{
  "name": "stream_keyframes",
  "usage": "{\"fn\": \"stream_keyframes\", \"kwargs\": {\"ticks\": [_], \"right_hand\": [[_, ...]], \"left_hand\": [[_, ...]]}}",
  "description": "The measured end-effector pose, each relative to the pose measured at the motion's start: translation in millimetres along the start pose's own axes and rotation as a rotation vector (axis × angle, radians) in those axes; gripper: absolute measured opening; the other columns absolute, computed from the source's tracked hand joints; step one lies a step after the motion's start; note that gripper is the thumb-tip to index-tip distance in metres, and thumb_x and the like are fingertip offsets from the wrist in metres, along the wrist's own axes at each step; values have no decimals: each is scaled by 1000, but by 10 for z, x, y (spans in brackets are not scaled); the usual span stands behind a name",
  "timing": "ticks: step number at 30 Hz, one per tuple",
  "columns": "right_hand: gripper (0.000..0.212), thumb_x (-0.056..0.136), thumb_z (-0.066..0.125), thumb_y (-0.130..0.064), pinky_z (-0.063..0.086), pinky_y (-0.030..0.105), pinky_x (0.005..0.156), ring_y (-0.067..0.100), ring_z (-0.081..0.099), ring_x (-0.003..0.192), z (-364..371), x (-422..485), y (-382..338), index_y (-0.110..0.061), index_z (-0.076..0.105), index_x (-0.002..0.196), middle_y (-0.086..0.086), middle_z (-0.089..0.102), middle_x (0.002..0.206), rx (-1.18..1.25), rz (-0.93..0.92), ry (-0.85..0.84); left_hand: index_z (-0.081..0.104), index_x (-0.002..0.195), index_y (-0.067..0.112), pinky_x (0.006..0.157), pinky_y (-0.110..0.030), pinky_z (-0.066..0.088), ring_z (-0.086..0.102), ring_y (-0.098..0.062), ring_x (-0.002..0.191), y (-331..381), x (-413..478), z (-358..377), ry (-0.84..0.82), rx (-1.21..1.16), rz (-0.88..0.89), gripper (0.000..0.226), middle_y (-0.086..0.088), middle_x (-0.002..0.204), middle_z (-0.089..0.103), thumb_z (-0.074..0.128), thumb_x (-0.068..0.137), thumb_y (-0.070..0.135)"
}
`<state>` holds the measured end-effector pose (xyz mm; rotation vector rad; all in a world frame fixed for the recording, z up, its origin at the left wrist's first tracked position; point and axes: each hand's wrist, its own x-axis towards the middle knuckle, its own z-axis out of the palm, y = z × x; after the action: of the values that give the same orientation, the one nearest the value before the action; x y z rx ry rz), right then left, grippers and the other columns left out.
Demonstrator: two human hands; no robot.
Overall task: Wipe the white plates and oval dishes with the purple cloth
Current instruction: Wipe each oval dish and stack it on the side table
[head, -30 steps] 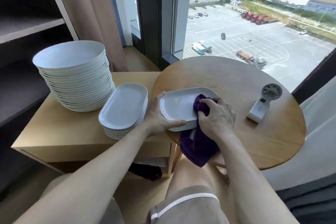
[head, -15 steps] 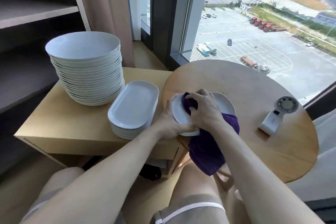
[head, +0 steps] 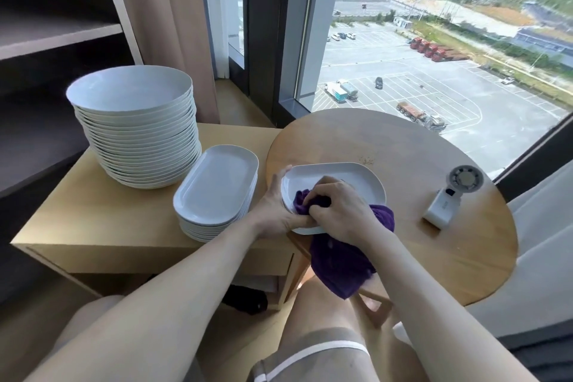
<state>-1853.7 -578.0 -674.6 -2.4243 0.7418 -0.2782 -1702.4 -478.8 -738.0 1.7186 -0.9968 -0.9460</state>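
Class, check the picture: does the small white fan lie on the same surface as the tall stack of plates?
No, the fan lies on the round table, while the stack of plates stands on the square cabinet.

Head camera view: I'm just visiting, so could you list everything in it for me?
oval dish: one, white, left side of the round table, being wiped
purple cloth: one, purple, bunched on that dish, rest hanging off the table edge
stack of oval dishes: one stack, white, on the cabinet
stack of round plates: one tall stack, white, on the cabinet behind the oval ones
handheld fan: one, white, right side of the round table
round table: one, wood
cabinet: one, light wood, left of the table
curtain: one, beige, beside the window
shelf unit: one, dark, far left
left hand: grips the dish's rim
right hand: grips the cloth
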Motion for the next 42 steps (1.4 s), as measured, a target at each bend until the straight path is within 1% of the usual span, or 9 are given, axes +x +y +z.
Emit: {"fn": "stream_keyframes", "kwargs": {"ticks": [4, 9, 15, 20, 25, 29, 35, 39, 42], "right_hand": [[20, 83, 53, -23, 42, 34, 81, 11, 49, 101, -109, -59, 159, -31, 69, 74, -19, 58, 94, -136, 105, 109], [28, 82, 47, -9, 38, 37, 86, 28, 52, 103, -422, 14, 514, -21, 69, 68, -8, 63, 94, -294, 297, 226], [18, 92, 56, -29, 41, 41, 100, 33, 48, 111, -166, 494, 351, -22, 71, 99, 0, 58, 118, -385, 379, 271], [17, 92, 50, -32, 40, 45, 93, 33, 43, 108, 136, 565, 17, -22, 58, 103, 5, 48, 119, -356, 220, 172], [17, 83, 43, -20, 38, 36, 81, 21, 38, 102, 306, 471, -346, -27, 58, 83, -6, 44, 101, -214, 57, -6], [26, 84, 44, -8, 33, 29, 81, 15, 37, 105, 200, 424, -319, -24, 63, 75, -10, 47, 96, -114, 57, -95], [29, 84, 46, -9, 36, 29, 79, 14, 40, 97, 136, 162, -171, -30, 57, 66, -11, 49, 89, -120, 3, -54], [20, 84, 49, -12, 37, 30, 84, 15, 41, 98, 85, 82, -34, -26, 59, 74, -12, 50, 91, -170, -32, 16], [19, 84, 49, -13, 38, 33, 89, 16, 42, 99, 15, 84, 79, -26, 57, 73, -11, 50, 93, -225, -12, 50]], "left_hand": [[6, 150, 58, 92, -14, 40, 46, -9, 127, -3, -3, 3, 5, 22, 5, 128, 14, 140, 40, 96, 60, 54], [3, 150, 55, 86, -5, 32, 42, -9, 129, -22, 24, 13, 11, 44, 2, 127, 12, 142, 37, 96, 64, 48], [0, 152, 50, 80, 2, 29, 38, -5, 125, 5, 39, -9, -10, 83, -5, 128, 16, 138, 30, 95, 66, 48], [-1, 148, 56, 83, -4, 36, 42, 12, 118, 25, 13, -24, -30, 59, 1, 129, 30, 131, 34, 96, 64, 50], [1, 155, 29, 88, 0, 42, 41, 27, 116, 12, 45, -7, -33, 143, 73, 132, 51, 127, 27, 97, 64, 39], [-7, 153, 49, 97, -8, 43, 48, 12, 126, 20, 4, -13, -58, 90, 14, 140, 30, 141, 43, 94, 56, 53], [-10, 147, 63, 79, -9, 44, 61, 15, 100, 36, -18, -4, -27, 68, -66, 135, 20, 111, 70, 88, 54, 54], [-4, 148, 65, 97, -22, 41, 52, -11, 125, 60, -38, -3, -9, 46, -67, 130, 12, 135, 52, 93, 64, 48], [-5, 145, 68, 110, -32, 39, 44, -16, 136, 80, -72, -11, -15, 51, -51, 132, 7, 150, 40, 94, 58, 62]]}}
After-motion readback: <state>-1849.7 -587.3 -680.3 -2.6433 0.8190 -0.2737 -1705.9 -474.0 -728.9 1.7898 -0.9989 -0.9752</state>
